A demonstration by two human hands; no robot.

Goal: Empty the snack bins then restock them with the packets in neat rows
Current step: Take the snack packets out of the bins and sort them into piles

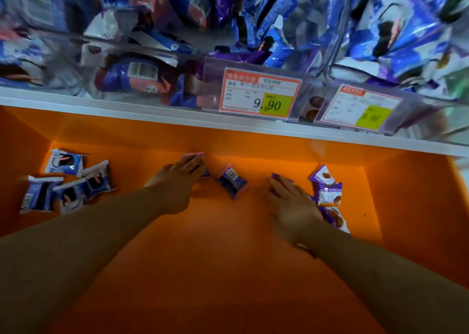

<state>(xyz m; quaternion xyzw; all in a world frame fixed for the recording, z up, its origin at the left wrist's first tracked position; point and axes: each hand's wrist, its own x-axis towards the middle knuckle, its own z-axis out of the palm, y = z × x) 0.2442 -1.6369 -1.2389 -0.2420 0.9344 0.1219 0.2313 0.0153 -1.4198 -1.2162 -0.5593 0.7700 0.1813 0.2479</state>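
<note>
Both my arms reach down into a deep orange bin [228,245]. My left hand [175,181] lies with straight fingers on a small purple packet [194,155] at the bin's back wall. My right hand [291,204] rests flat over purple packets, and one purple corner [278,176] shows at its fingertips. A dark blue and pink packet [232,182] lies between the hands. White and purple packets [327,186] lie to the right of my right hand. Several blue and white packets [67,181] lie at the bin's left.
Above the bin runs a white shelf edge [152,113]. Clear bins [152,62] on it are full of jumbled blue, purple and pink packets. Two price tags hang there, one reading 9.90 [260,92] and another [363,110] to its right.
</note>
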